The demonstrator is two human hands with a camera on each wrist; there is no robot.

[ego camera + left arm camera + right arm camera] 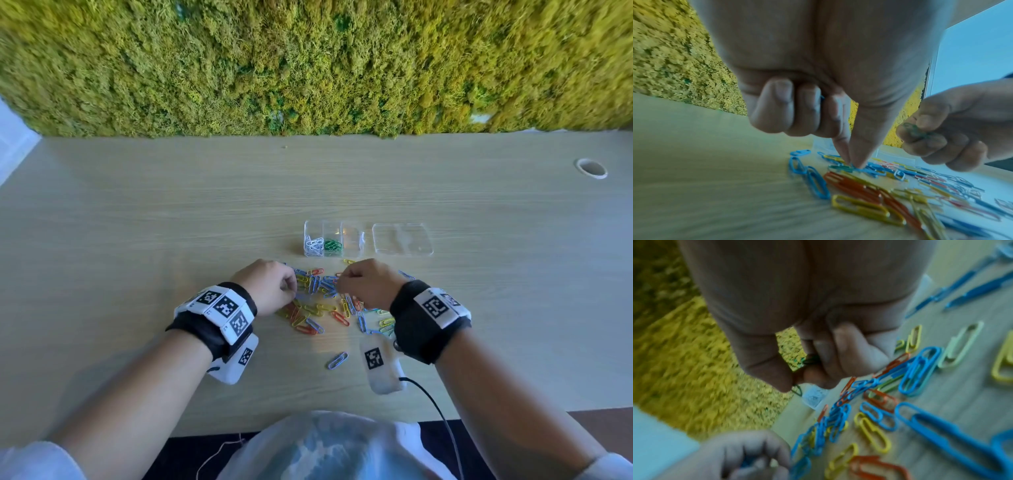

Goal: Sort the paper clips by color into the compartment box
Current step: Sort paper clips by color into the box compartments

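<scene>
A loose pile of blue, yellow, orange and green paper clips (322,301) lies on the wooden table. My left hand (291,287) reaches into the pile's left side; its thumb and forefinger (854,164) pinch a blue clip (865,169), and its other fingers are curled, with a bit of blue showing between them. My right hand (342,282) hovers over the pile's right side and grips green clips (809,361) between thumb and curled fingers. The clear compartment box (352,240) stands just behind, with white clips (313,245) in its left cell and green clips (332,245) in the second.
The box's clear lid (402,239) lies flat to the right of it. One blue clip (337,360) lies apart, near the table's front. A moss wall (308,68) runs along the table's far edge. A cable hole (591,168) sits at the far right.
</scene>
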